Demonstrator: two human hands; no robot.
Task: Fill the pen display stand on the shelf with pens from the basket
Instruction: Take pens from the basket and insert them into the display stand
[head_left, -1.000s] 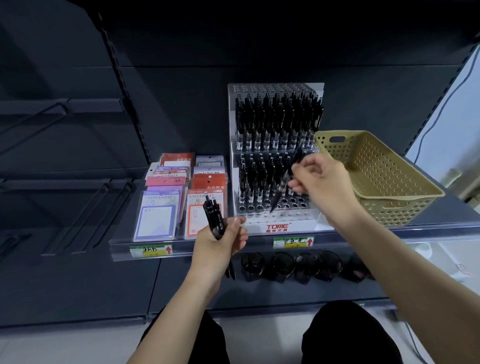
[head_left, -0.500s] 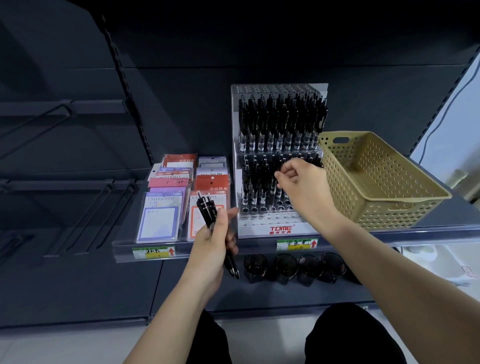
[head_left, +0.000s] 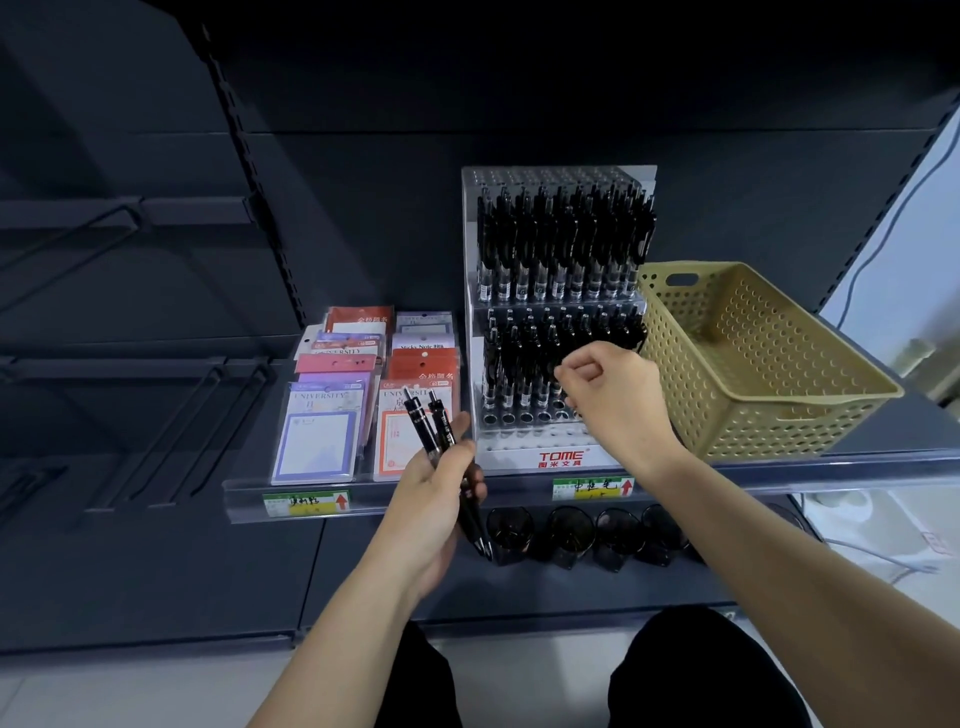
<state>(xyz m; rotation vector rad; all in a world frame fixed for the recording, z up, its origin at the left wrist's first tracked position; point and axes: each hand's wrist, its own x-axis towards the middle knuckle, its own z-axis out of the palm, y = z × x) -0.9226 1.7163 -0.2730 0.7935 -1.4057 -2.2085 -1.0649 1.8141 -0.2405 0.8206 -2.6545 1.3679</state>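
Filling the front holes of the stand's lower tier, with spare pens in hand.

Beyond both sets of fingertips runs the dark shelf (head_left: 831, 470). Right of the right knuckles sits the tan perforated basket (head_left: 753, 431), with no pens showing inside. The clear stand (head_left: 519, 449) rises just behind the right hand (head_left: 618, 400), whose fingers are curled tight with thumb against forefinger at the lower tier. Whether they pinch a pen I cannot tell. Left of the left thumb lie packs of notepads (head_left: 317, 441). The left hand (head_left: 431, 499) grips two black pens (head_left: 423, 426), perhaps a third, round their middles, tips down. They look light, stiff and smooth, so they are probably best pinched near the clicker end and dropped straight into a hole. Readable are red "TOME" on the stand's base and "UNIVERSITY" and "Sticky Note" on the packs. The handwritten shelf tags (head_left: 592, 488) are illegible.
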